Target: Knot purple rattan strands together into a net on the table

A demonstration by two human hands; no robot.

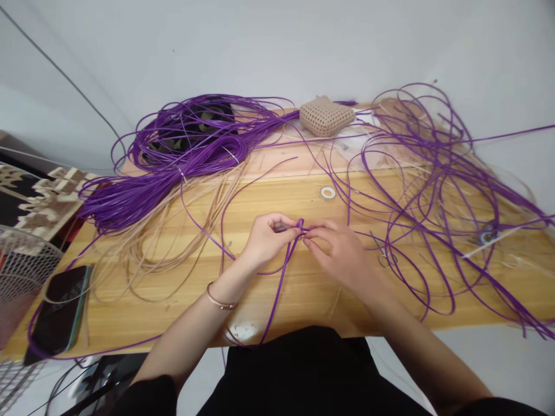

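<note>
Over the front middle of the wooden table, both hands meet on a thin purple plastic strand [281, 277]. My left hand [271, 237] pinches it between thumb and forefinger, close to a small loop that rises above the fingertips. From the right, my right hand [336, 248] pinches the same spot with its fingertips; the exact crossing of the strand there is too small to make out. Purple lengths hang from the fingers toward the table's front edge. A bracelet circles the left wrist.
A tied bundle of purple strands [143, 196] lies back left, beside beige strands [151, 260]. Loose purple coils [446, 167] spread over the right side, with small scissors [387, 258] among them. A woven beige piece [326, 117], a white ring [328, 192] and a phone [60, 309] also lie there.
</note>
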